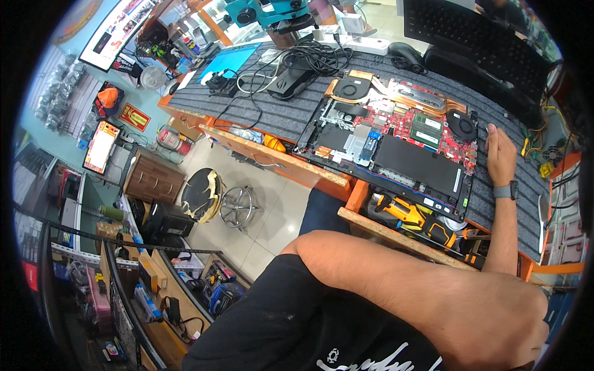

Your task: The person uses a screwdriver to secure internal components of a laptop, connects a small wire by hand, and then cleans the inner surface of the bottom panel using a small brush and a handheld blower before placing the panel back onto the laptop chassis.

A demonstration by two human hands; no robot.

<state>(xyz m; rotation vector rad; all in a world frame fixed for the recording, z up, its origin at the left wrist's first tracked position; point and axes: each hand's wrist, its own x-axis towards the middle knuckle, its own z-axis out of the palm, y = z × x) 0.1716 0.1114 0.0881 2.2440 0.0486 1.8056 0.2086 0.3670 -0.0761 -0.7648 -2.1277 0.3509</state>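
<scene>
An opened laptop base (458,207) lies on the striped grey mat, its insides exposed: a red circuit board (402,111), copper heat pipes, a left fan (352,88), a right fan (461,125) and a black battery (417,164). My right hand (502,151) rests on the mat just beyond the laptop's right edge, thumb stretched forward; its other fingers are mostly hidden. A dark watch (505,190) circles that wrist. Across my body lies my left forearm, and my left hand (516,318) is curled closed at the lower right. Whatever it holds, if anything, is hidden.
Behind the laptop are a tangle of black cables (322,59), a power adapter (291,81), a mouse (405,52) and a keyboard (476,49) standing tilted. Open drawers below hold a yellow-and-black tool (405,213). A torn stool (201,193) stands left.
</scene>
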